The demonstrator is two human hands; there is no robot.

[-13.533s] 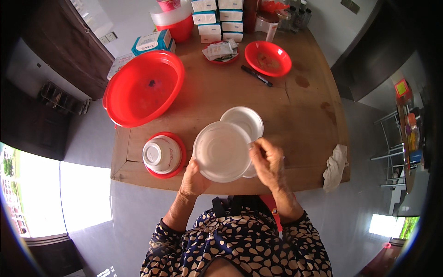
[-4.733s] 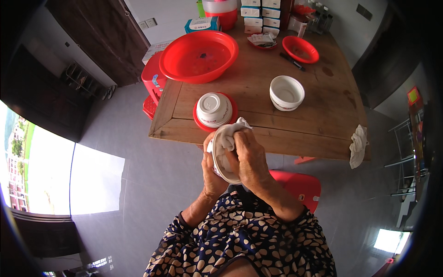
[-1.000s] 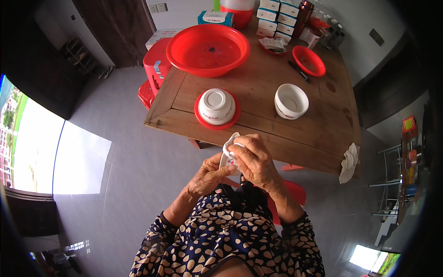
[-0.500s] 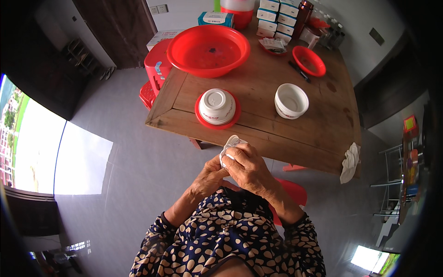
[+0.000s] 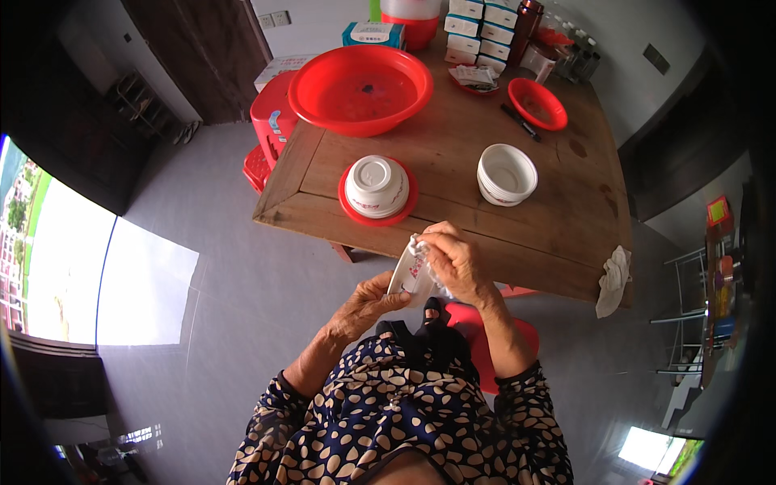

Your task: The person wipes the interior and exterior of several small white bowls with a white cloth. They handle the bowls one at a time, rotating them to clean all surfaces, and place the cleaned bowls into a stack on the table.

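Observation:
In front of the table's near edge, my left hand (image 5: 368,305) is closed on a white bowl (image 5: 410,275) with a reddish pattern, tilted on its side. My right hand (image 5: 454,257) pinches a white cloth (image 5: 419,242) against the bowl's upper rim; part of the cloth hangs beside the bowl. Just beyond, upside-down white bowls (image 5: 378,184) are stacked on a red plate (image 5: 353,212). Farther right, another stack of white bowls (image 5: 508,174) stands upright on the wooden table (image 5: 449,182).
A large red basin (image 5: 360,120) stands at the table's far left, a small red basin (image 5: 537,105) at the far right near a black marker-like object (image 5: 520,123). Tissue packs (image 5: 477,36) rise at the back. A white cloth (image 5: 614,280) drapes over the right corner. Red stools (image 5: 485,343) stand around.
My right hand has moved up and right, away from my left, with the cloth. The bowl has turned, showing more of its patterned side.

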